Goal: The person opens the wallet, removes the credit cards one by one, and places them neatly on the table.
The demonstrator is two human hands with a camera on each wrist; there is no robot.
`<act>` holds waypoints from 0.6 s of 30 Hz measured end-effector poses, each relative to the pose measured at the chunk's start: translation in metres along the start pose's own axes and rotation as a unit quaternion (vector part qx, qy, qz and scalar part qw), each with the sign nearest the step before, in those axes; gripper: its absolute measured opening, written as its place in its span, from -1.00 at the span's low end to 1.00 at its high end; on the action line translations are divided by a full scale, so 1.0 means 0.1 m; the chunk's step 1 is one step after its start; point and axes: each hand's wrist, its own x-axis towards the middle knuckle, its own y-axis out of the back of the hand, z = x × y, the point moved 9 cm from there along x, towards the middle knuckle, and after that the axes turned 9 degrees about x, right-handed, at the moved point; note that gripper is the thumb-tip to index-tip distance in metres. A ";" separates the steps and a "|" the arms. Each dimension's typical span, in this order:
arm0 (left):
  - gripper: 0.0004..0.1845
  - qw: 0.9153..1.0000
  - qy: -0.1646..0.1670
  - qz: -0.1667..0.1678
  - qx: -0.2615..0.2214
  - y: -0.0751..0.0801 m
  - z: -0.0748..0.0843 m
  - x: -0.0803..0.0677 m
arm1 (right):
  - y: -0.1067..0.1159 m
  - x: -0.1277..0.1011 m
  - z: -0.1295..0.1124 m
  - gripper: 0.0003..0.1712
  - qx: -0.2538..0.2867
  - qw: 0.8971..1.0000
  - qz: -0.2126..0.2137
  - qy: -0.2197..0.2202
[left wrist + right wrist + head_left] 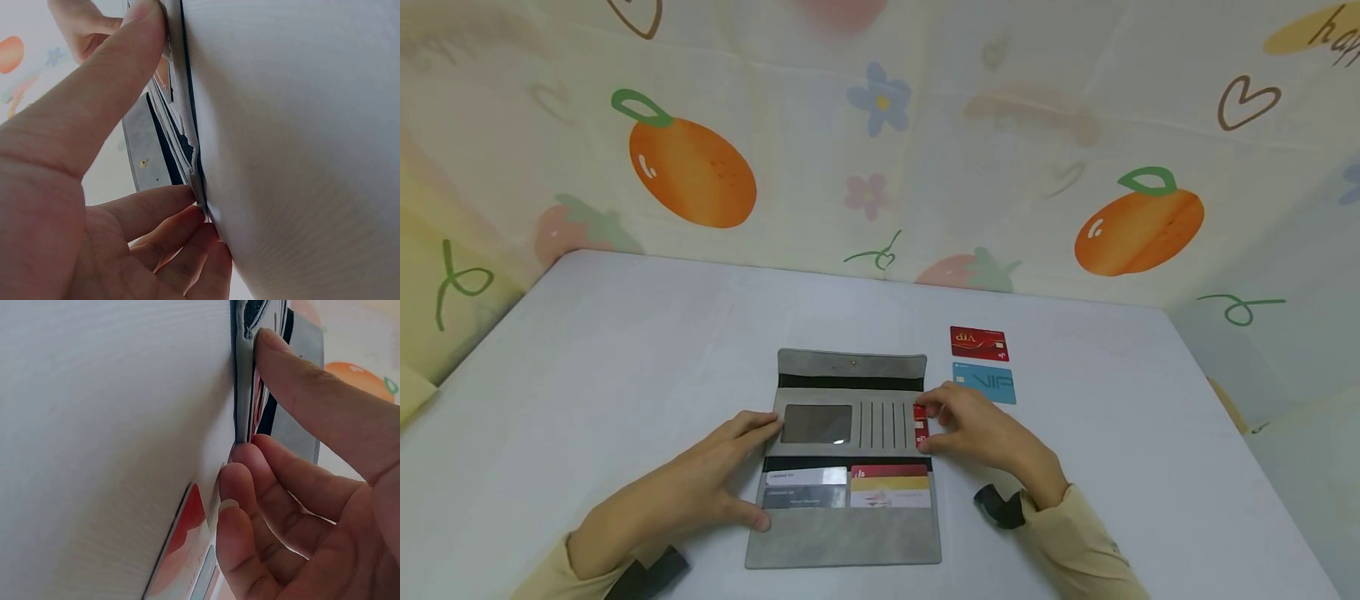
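Note:
A grey wallet (842,537) lies unfolded on the table, its snap flap at the far end. My left hand (707,479) rests along the wallet's left edge, fingertips by the clear window (817,423) and thumb on the lower panel. At the right edge, my right hand (981,425) holds a red card (921,427) by its two ends, thumb near and forefinger far. Most of that card is hidden in the slots (883,425). In the right wrist view, the thumb and fingertips (250,459) press close at the wallet's side.
Beyond the right hand lie a red VIP card (979,343) and a blue VIP card (992,383), the blue one partly covered by the fingers. Several cards, including a white one (805,477) and a yellow one (890,483), sit in the wallet's lower pockets. A printed cloth (880,150) hangs behind the table.

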 end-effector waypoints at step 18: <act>0.18 1.000 -0.002 0.002 0.005 0.00 0.01 0.00 | 0.01 0.01 0.03 -0.40 0.025 0.999 0.001 -0.020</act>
